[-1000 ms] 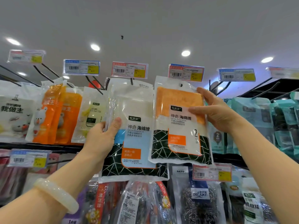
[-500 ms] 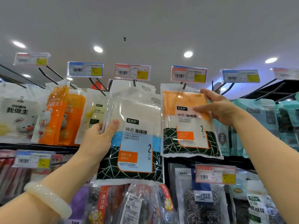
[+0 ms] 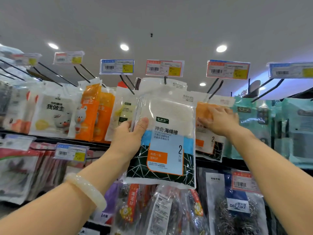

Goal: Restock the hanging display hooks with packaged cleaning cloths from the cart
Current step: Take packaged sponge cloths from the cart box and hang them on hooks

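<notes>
White cloth pack (image 3: pixel 166 133): centre frame, pinched at its 9 o'clock edge by left hand (image 3: pixel 130 134); right hand (image 3: pixel 220 119), fingers flat, presses orange pack (image 3: pixel 205 126) at 3 o'clock; step: hanging; next, likely thread hole onto hook (image 3: pixel 165 80) at 12 o'clock.

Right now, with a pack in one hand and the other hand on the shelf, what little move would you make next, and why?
Probably lift the white pack so its hole meets the hook. The left hand grips it just below that hook, while the right hand presses the orange pack back.
</notes>
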A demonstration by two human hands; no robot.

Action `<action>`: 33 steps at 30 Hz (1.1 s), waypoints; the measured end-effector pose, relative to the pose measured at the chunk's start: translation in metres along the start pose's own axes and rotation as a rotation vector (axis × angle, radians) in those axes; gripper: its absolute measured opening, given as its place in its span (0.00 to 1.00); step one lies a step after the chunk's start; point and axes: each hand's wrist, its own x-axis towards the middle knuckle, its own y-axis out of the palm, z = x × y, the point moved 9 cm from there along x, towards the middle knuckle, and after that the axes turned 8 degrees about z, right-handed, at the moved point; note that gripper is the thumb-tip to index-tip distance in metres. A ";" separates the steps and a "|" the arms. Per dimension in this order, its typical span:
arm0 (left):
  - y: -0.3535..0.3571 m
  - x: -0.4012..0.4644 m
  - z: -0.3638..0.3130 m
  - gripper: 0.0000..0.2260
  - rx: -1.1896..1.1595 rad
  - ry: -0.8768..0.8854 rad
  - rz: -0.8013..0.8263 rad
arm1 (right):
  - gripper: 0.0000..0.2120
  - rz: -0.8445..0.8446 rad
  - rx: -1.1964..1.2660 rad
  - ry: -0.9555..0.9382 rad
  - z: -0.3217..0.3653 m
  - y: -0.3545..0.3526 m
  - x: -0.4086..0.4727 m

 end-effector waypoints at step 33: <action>0.046 0.004 0.012 0.19 -0.064 0.089 0.091 | 0.45 0.138 1.305 -0.209 -0.034 -0.035 -0.073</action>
